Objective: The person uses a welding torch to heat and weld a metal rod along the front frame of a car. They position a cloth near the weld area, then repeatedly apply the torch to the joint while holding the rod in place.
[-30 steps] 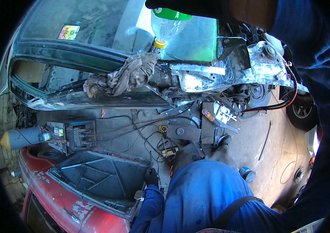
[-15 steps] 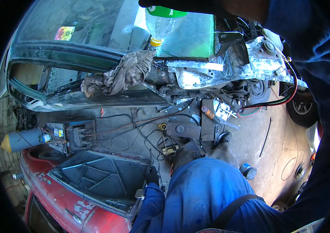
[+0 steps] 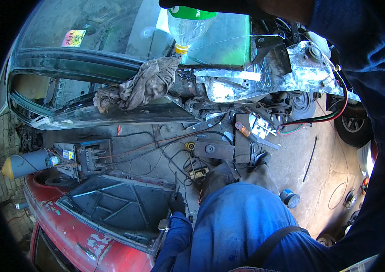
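Note:
At the top edge my right hand (image 3: pixel 229 5), in a dark glove and only partly in view, is closed on a clear plastic bottle (image 3: pixel 190 31) with a green label. The bottle points neck down, its yellow neck end lowest, above a crumpled grey rag (image 3: pixel 149 84) that lies on the car body. Low beside my body, my black-gloved left hand (image 3: pixel 176 203) grips a thin dark rod-like tool (image 3: pixel 176 181) that points upward. That hand is next to the dark panel on the red car; the tool's exact kind is not clear.
A stripped car body (image 3: pixel 111 119) spans the far side, with bare metal and loose wires at right. A red car (image 3: pixel 70 226) stands near left. Cables (image 3: pixel 156 143), a gas cylinder (image 3: pixel 27 164), an orange-handled tool (image 3: pixel 243 130) and a blue can (image 3: pixel 289 198) lie about the floor.
The bottle in my right hand has shifted slightly left and up in the picture. My left hand keeps its hold on the rod-like tool, almost unmoved.

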The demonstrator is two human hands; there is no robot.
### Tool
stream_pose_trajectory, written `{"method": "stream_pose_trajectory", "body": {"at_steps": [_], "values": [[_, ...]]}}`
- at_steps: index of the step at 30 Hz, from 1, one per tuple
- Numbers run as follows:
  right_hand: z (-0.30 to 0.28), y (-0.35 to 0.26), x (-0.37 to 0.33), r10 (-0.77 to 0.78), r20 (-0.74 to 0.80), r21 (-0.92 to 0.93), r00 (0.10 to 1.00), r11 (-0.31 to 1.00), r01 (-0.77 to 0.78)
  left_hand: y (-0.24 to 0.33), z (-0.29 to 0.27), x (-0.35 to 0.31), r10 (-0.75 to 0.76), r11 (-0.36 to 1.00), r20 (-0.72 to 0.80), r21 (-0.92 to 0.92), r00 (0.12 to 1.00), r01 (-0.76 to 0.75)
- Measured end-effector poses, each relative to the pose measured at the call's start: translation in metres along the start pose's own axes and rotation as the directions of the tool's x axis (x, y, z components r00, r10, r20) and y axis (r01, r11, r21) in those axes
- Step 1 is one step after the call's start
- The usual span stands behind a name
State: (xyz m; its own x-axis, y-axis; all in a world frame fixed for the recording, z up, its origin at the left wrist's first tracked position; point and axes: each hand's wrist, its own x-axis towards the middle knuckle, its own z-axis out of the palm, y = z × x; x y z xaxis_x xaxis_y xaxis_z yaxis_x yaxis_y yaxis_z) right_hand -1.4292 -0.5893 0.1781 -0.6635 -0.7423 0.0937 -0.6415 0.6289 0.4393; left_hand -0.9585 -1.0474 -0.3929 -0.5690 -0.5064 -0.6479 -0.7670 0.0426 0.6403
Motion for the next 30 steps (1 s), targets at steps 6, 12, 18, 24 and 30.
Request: {"method": "stream_pose_trajectory", "body": {"at_steps": [6, 12, 18, 24, 30], "values": [[-0.003, 0.001, 0.001, -0.007, -0.015, -0.007, 1.000, 1.000, 0.006, -0.005, -0.002, 0.005, 0.020, 0.999, 0.020, 0.029, 1.000, -0.021], [-0.003, -0.003, 0.010, -0.033, -0.018, -0.007, 0.999, 0.999, 0.033, 0.001, 0.000, 0.000, -0.015, 1.000, 0.000, -0.002, 1.000, 0.015], [0.003, -0.011, 0.023, -0.057, -0.010, -0.024, 0.998, 0.998, 0.056, 0.015, -0.002, -0.015, -0.059, 0.993, -0.031, 0.100, 0.998, 0.062], [0.014, 0.008, 0.028, 0.053, -0.091, 0.007, 0.994, 0.999, -0.053, 0.017, -0.007, -0.024, 0.039, 0.993, -0.010, 0.113, 0.999, -0.038], [0.026, 0.071, -0.017, 0.382, -0.271, 0.477, 0.883, 0.851, -0.222, 0.003, -0.003, -0.043, 0.000, 0.989, -0.108, 0.150, 0.994, 0.016]]}}
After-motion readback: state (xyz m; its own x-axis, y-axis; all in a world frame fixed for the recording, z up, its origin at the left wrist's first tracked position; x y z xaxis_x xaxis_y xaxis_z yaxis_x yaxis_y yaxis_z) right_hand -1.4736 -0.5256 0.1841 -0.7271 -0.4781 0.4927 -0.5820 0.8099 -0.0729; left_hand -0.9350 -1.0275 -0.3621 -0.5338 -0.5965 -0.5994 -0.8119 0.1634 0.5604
